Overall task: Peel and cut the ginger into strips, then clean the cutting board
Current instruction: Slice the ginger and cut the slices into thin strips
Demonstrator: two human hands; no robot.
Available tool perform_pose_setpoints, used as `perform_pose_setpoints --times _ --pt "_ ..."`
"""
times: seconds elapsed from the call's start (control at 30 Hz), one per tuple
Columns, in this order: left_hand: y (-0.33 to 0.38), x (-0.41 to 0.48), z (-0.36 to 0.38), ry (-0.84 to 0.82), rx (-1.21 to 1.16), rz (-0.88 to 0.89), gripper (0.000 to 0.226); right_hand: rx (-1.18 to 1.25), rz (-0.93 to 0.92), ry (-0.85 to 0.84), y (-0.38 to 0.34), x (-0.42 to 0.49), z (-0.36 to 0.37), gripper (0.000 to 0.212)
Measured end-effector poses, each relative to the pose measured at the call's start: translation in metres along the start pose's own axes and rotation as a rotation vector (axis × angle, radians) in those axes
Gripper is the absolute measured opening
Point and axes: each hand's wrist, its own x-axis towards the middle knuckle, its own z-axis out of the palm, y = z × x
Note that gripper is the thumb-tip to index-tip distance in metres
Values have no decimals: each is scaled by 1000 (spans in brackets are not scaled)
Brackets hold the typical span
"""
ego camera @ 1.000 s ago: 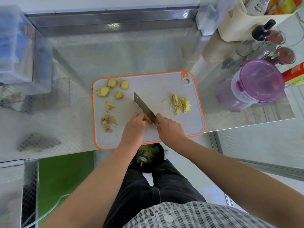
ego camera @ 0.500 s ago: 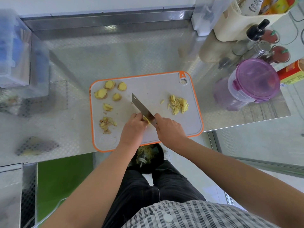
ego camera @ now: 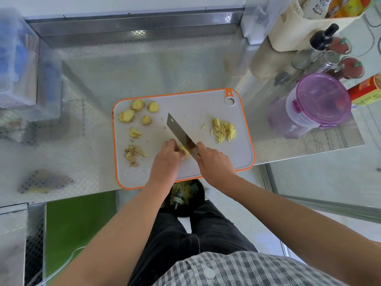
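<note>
Head view: knife [ego camera: 179,132] at ginger [ego camera: 183,150]; print on red carton [ego camera: 364,91] illegible.

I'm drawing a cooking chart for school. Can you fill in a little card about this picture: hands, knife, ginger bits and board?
left hand: holds a ginger piece down on the board
right hand: grips the knife, blade at that piece's right edge
strips: small pile on the board's right side
slices: several uncut, far left corner
peels: heap at the left, nearer the person
cutting board: grey, orange rim
</note>
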Motion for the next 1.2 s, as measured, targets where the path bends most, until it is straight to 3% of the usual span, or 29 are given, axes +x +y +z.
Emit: perform_pose_setpoints --times 1.2 --pt "0 4 -7 -25 -9 8 22 -34 5 -39 -6 -4 6 5"
